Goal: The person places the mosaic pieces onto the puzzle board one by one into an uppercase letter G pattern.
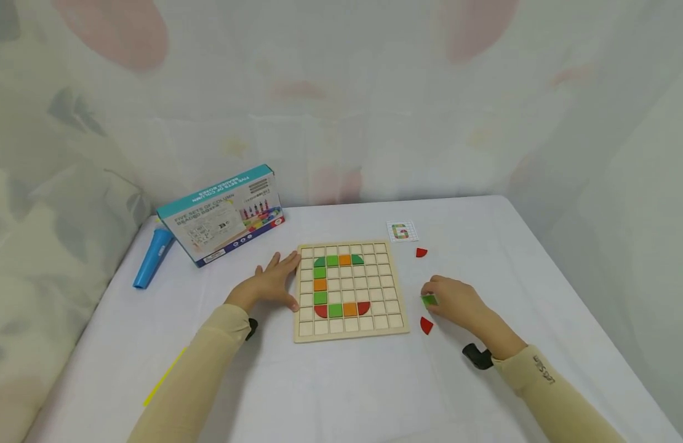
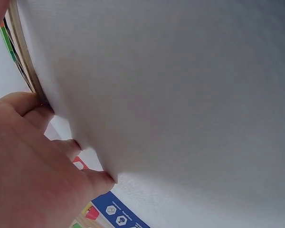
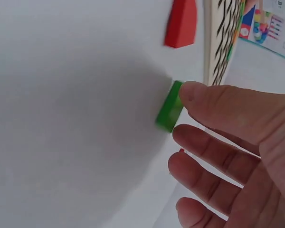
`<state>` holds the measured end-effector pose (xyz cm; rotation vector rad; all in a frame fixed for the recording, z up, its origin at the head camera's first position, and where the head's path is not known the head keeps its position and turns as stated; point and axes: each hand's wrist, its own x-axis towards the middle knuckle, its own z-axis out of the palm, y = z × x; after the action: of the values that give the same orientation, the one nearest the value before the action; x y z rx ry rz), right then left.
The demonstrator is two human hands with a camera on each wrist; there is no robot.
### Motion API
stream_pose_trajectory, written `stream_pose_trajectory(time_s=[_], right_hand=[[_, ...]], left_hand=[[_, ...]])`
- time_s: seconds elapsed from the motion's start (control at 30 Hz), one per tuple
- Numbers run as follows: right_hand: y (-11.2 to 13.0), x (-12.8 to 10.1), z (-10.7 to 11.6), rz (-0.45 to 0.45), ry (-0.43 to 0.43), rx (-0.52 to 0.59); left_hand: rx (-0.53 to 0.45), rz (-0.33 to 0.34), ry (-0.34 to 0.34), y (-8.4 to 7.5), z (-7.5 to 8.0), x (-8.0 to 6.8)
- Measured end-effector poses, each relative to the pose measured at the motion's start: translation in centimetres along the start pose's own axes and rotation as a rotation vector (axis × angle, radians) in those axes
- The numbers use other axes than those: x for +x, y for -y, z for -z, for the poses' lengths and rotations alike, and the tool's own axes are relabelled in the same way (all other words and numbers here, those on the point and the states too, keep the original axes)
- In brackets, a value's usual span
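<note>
A wooden grid board [image 1: 351, 337] lies mid-table with green, orange and red tiles forming an open-sided outline. My left hand [image 1: 271, 284], fingers spread, rests at the board's left edge; the thumb and a fingertip touch it. To the right of the board, my right hand [image 1: 455, 303] pinches a green square tile [image 3: 170, 108] between thumb and fingers, at the table surface. Part of that grip is hidden behind the thumb in the right wrist view. One red quarter-round tile [image 1: 426, 325] lies just nearer than this hand, another red tile [image 1: 421, 252] farther off.
A small pattern card [image 1: 402, 231] with a coloured figure lies beyond the board's far right corner. At the back left stand a bead-set box [image 1: 222, 215] and a blue microphone-shaped object [image 1: 153, 258]. A yellow strip [image 1: 164, 376] shows beside the left sleeve.
</note>
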<state>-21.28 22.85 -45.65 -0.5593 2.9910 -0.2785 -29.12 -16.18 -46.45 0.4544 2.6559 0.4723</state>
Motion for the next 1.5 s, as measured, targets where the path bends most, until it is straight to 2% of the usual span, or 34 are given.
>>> stream_pose_trajectory(time_s=[0.23, 0.37, 0.57, 0.77, 0.97, 1.2, 1.5], right_hand=[[-0.8, -0.4, -1.0, -0.037, 0.014, 0.052], [-0.9, -0.1, -1.2, -0.043, -0.028, 0.034], [0.0, 1.2, -0.4, 0.007, -0.128, 0.01], [2.2, 3.2, 0.2, 0.072, -0.149, 0.01], [4.8, 5.1, 0.2, 0.105, -0.127, 0.03], [7.9, 6.7, -0.5, 0.159, -0.04, 0.046], [8.9, 7.2, -1.3, 0.183, -0.009, 0.01]], left_hand=[[-0.033, -0.023, 0.016, 0.2, -0.1, -0.1], [-0.038, -0.014, 0.02, 0.2, -0.1, -0.2], [-0.035, -0.02, 0.014, 0.0, 0.2, -0.5], [-0.039, -0.016, 0.014, 0.0, 0.2, -0.4], [-0.037, -0.014, 0.005, 0.3, 0.0, -0.2], [-0.036, -0.011, 0.003, 0.3, 0.0, -0.2], [-0.028, -0.016, -0.007, 0.2, 0.0, -0.2]])
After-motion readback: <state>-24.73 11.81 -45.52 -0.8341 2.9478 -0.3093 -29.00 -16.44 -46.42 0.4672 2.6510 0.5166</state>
